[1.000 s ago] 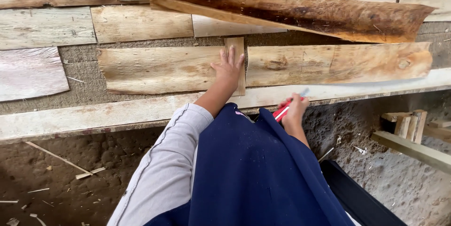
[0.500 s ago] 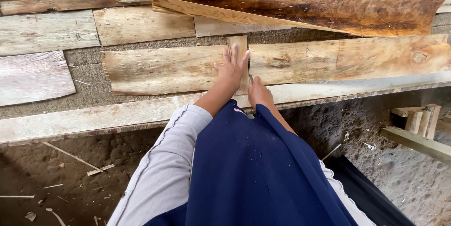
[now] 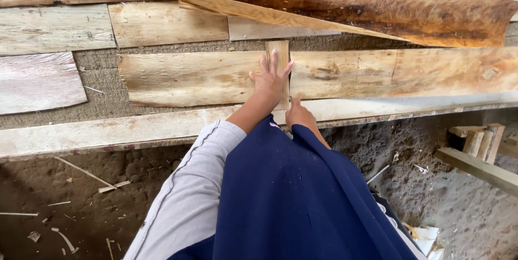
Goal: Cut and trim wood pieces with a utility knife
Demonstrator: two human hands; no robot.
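My left hand point(image 3: 270, 82) lies flat, fingers spread, on a small upright wooden block point(image 3: 280, 49). The block stands across the joint of a long pale plank point(image 3: 183, 76) and its right-hand neighbour point(image 3: 410, 71). My right hand point(image 3: 300, 115) sits just below the block's lower right corner, fingers curled, one fingertip raised toward the block's edge. The red pencil it held a second ago is hidden inside the fist. My grey sleeve and dark blue garment point(image 3: 291, 195) cover the lower middle of the view.
A curved brown bark slab point(image 3: 377, 14) lies above the planks. A long whitish beam point(image 3: 108, 130) runs below them. A grey board point(image 3: 38, 82) lies at the left. Short timber offcuts point(image 3: 483, 141) sit at the right. Splinters litter the dirt ground point(image 3: 81, 206).
My right hand, holding a red pencil, came up from below the beam to the block's lower right corner. The left hand stayed pressed on the block.
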